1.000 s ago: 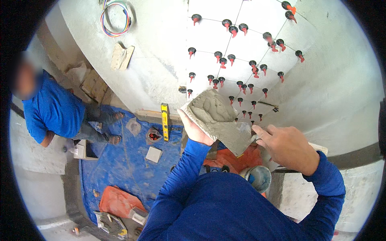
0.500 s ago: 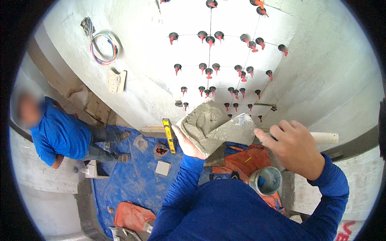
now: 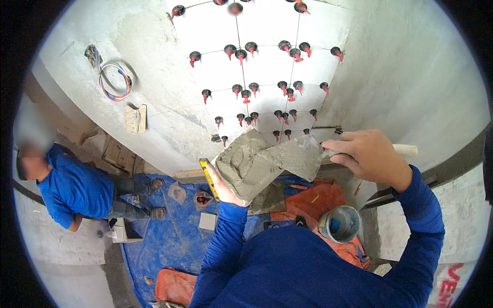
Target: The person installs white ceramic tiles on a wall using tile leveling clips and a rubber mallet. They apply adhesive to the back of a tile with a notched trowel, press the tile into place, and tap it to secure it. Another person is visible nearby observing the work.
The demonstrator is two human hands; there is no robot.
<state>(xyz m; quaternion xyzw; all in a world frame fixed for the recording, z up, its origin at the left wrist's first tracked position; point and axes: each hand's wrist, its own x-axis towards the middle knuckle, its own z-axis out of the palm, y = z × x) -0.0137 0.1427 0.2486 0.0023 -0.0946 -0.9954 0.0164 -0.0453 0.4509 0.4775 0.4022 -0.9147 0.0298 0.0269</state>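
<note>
My left hand (image 3: 224,189) holds a tile from below and along its left edge. Grey mortar (image 3: 240,163) covers the tile's upper face in an uneven layer, so little of the tile itself shows. My right hand (image 3: 371,154) is closed round the handle of a trowel (image 3: 303,158), and a pale handle end (image 3: 406,150) sticks out past the wrist side. The trowel's blade is smeared with mortar and meets the mortar at the tile's right side. Both hands are held up in front of the wall.
White wall tiles (image 3: 269,66) carry several red-and-black levelling clips. Coiled wires (image 3: 114,82) hang from the wall. A yellow spirit level (image 3: 209,179) stands behind my left hand. A bucket (image 3: 345,224) is at lower right, a blue tarp (image 3: 179,226) below. Another person (image 3: 82,185) stands at left.
The wall and its clips have shifted left in the picture. The mortar on the tile looks flatter, and more of it coats the trowel blade. My right fingers have curled closer round the handle.
</note>
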